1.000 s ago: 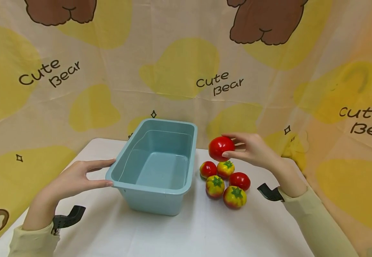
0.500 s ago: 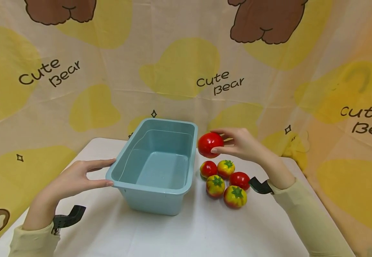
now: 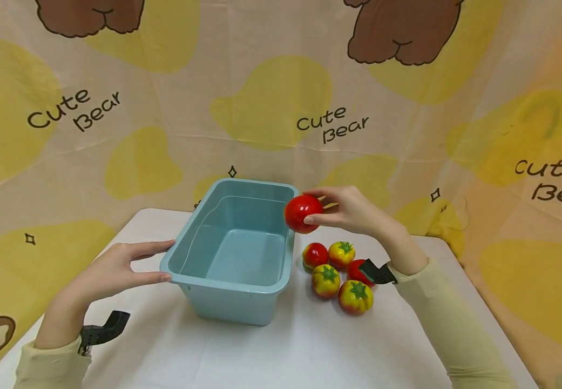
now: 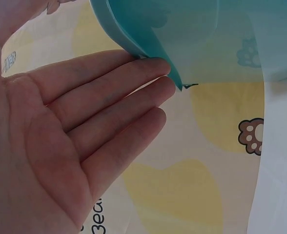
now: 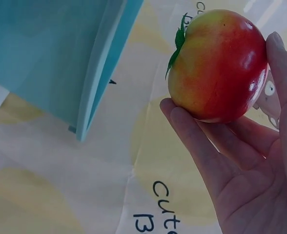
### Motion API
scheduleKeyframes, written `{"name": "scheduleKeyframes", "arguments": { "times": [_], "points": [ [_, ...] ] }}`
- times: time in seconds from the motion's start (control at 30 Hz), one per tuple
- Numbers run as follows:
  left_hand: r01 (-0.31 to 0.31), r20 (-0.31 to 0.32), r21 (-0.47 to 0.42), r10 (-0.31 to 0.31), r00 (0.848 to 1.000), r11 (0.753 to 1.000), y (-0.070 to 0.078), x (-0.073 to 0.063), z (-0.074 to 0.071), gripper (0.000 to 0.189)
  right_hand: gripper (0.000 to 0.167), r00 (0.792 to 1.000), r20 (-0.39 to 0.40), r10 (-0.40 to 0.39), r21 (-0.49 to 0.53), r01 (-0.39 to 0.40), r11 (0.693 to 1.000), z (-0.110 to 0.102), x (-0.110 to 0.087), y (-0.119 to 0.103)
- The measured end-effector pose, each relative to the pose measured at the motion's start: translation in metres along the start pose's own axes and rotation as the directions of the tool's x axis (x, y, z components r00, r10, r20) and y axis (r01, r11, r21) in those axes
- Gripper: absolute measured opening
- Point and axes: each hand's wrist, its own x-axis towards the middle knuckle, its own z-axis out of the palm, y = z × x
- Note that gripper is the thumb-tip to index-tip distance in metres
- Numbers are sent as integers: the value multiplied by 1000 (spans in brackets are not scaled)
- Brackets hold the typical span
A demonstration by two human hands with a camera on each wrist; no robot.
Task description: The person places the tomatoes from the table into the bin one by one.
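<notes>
My right hand (image 3: 351, 210) holds a red tomato (image 3: 302, 213) between thumb and fingers, at the right rim of a blue plastic bin (image 3: 229, 285). In the right wrist view the tomato (image 5: 219, 68) shows a yellowish side and a green leafy top. At the bin's near left corner is my left hand (image 3: 108, 270), its straight fingers and thumb touching the rim. Its palm and extended fingers (image 4: 119, 107) show in the left wrist view. The bin's visible inside holds nothing. On the table right of it lie several red and yellow tomatoes (image 3: 326, 281), one partly hidden by the right wrist strap.
The white table (image 3: 242, 356) carries the bin and the loose tomatoes close to its right side. A patterned cloth (image 3: 261, 108) with bears and lettering hangs right behind the table. Black straps (image 3: 103, 328) sit on both wrists.
My right hand has moved left and slightly up with the tomato, from above the other tomatoes to the bin's right rim. The left hand and the bin have stayed put.
</notes>
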Motion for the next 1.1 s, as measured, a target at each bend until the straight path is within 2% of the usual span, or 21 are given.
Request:
{"name": "scheduleKeyframes", "arguments": {
  "times": [0.23,0.53,1.1],
  "points": [
    [3,1,8,-3,1000,1000,0,0,0,62,50,1000,-3,-22,48,22,999,3,12,-10],
    [3,0,-10,-3,1000,1000,-1,-1,1,62,46,998,42,-56,67,53,996,15,31,-25],
    [0,-7,-25,-1,1000,1000,-2,0,3,62,47,989,119,-85,21,83,996,37,55,-33]
  ]
}}
